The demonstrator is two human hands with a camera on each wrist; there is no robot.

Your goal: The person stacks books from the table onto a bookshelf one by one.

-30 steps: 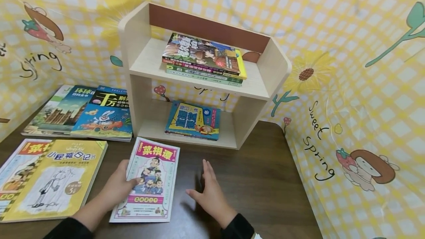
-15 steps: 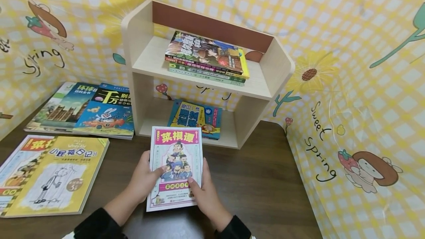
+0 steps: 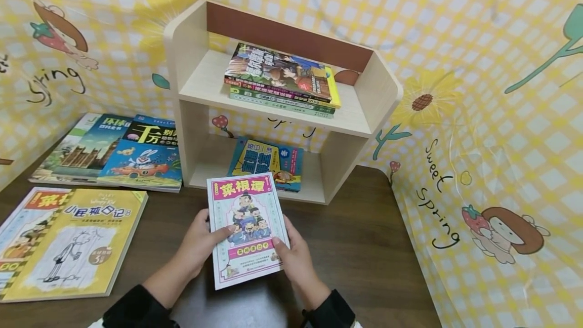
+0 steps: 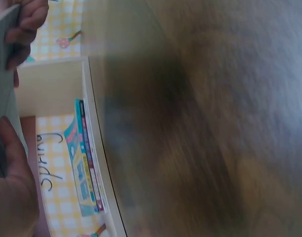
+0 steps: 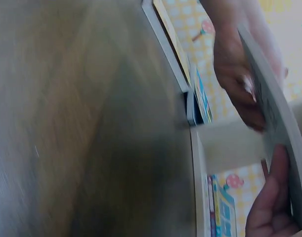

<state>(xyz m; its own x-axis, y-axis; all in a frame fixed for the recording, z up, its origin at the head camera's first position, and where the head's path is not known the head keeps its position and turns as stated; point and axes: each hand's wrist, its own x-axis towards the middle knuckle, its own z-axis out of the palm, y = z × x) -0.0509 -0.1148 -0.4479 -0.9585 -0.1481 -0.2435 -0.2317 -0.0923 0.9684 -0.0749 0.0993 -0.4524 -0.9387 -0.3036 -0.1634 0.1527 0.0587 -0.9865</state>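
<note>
A pink-and-white book point(image 3: 246, 206) with cartoon figures on its cover is held above the table, tilted, in front of the shelf. My left hand point(image 3: 197, 242) grips its left edge, thumb over the cover and fingers behind. On the opposite edge my right hand point(image 3: 298, 256) holds it the same way, thumb near the lower right. From the side, the right wrist view shows the thin book point(image 5: 281, 116) between both hands, with fingers curled against its back. In the head view, its top overlaps a blue-and-yellow book point(image 3: 288, 163) on the lower shelf.
A two-tier wooden shelf point(image 3: 193, 85) stands at the back, with a stack of books point(image 3: 282, 77) on its upper level. At left lie a yellow diary book point(image 3: 77, 247), partly covering another book point(image 3: 20, 239), and several large books point(image 3: 141, 158) behind. Patterned cloth point(image 3: 492, 166) encloses the table point(image 3: 373, 257).
My left hand has lifted the pink-and-white book and brought it rightward. My right hand, earlier open and apart, has taken its right edge. Over the last half second the book has turned slightly.
</note>
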